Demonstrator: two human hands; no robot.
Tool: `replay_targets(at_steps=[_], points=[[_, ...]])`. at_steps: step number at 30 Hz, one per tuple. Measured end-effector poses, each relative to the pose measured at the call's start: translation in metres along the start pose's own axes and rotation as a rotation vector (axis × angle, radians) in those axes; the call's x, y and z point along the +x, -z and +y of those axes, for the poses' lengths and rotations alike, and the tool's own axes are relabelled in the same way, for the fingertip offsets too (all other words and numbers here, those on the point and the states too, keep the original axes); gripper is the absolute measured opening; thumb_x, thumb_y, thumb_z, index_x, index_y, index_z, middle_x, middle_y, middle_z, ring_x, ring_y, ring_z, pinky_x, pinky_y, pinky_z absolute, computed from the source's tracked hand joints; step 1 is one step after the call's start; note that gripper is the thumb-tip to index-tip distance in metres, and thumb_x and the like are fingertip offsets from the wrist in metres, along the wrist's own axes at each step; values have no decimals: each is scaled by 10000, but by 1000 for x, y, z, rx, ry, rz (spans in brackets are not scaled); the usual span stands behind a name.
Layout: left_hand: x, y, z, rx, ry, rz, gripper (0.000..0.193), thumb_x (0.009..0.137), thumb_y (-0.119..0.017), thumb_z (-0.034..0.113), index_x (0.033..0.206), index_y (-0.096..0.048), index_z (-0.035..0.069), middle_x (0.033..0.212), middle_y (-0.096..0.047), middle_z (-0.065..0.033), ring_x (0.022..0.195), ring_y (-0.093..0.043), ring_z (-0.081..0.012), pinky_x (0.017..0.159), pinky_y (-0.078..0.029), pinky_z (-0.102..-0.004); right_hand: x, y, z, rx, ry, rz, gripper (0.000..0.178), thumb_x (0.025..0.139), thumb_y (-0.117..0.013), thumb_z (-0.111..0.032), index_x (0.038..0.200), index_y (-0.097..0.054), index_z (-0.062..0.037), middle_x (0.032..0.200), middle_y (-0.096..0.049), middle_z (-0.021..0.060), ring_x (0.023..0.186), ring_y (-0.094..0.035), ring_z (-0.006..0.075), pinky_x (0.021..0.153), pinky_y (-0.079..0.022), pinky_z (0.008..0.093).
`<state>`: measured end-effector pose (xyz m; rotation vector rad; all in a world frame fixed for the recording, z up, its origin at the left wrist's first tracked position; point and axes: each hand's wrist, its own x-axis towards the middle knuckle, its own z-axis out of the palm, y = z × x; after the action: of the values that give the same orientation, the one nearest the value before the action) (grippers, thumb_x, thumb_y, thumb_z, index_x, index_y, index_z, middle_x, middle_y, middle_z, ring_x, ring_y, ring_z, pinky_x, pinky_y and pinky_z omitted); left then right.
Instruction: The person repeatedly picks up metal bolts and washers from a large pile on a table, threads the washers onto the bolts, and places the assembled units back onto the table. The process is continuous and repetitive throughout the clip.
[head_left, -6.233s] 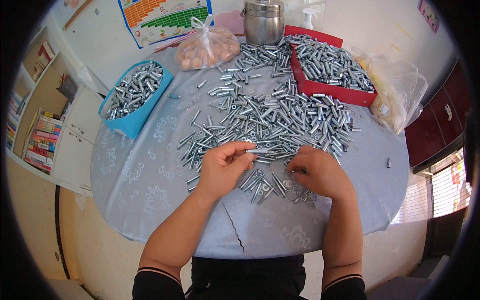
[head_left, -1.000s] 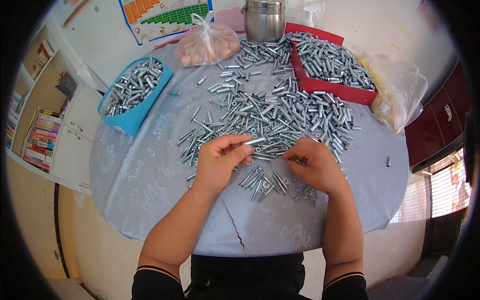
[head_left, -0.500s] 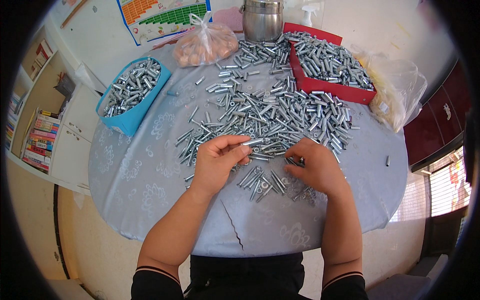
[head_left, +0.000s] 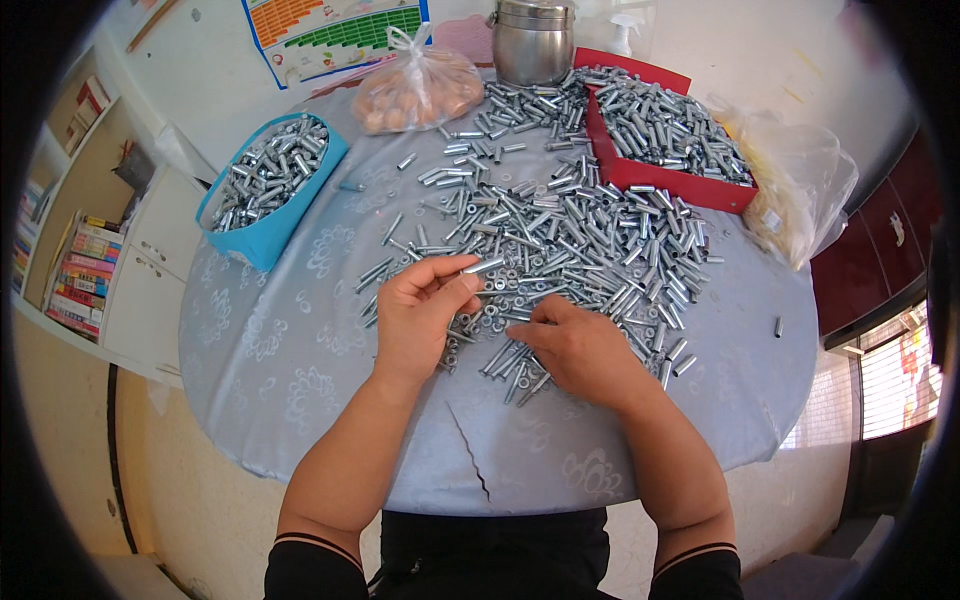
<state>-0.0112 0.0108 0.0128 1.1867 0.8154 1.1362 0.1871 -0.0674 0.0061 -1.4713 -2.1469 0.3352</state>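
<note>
Near the middle of the frame, the person's left hand has a short metal tube pinched between thumb and forefinger. The tube pokes out past the fingertips toward the right, lying nearly level with its outer end tipped slightly up, over the near left part of the big heap of metal bolts. Its other end is tucked behind the fingers, so I can't make out how far it goes into the grip.

The right hand is lower and to the right, palm down, fingers bent and pointing left, at a small cluster of bolts on the grey tablecloth. From here I can't tell whether its fingers are closed on anything; the back of the hand hides most of the fingers and part of the cluster. Small washers lie between the two hands, some covered by the left one.

At the upper right a red box is heaped with metal pieces, and at the upper left a blue box holds more. The steel pot behind is cut off by the dark top rim.
</note>
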Motion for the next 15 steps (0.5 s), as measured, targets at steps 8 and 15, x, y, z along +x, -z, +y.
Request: replay_targets(at_steps=[8, 15], points=[[-3, -2, -5, 1, 25, -90, 215, 875, -659, 28, 1082, -680, -26, 870, -703, -80, 732, -641, -111, 685, -526, -242, 2, 5, -2, 88, -56, 25, 132, 820, -658, -105, 948, -681, -82, 923, -618, 75, 791, -648, 273, 692, -530, 371], [-6, -7, -5, 45, 45, -200, 223, 876, -660, 1, 1097, -679, -27, 882, -709, -92, 738, -650, -117, 671, -527, -239, 5, 10, 7, 831, -540, 390, 111, 878, -670, -52, 975, -630, -15, 837, -671, 51, 713, -645, 124, 621, -493, 257]])
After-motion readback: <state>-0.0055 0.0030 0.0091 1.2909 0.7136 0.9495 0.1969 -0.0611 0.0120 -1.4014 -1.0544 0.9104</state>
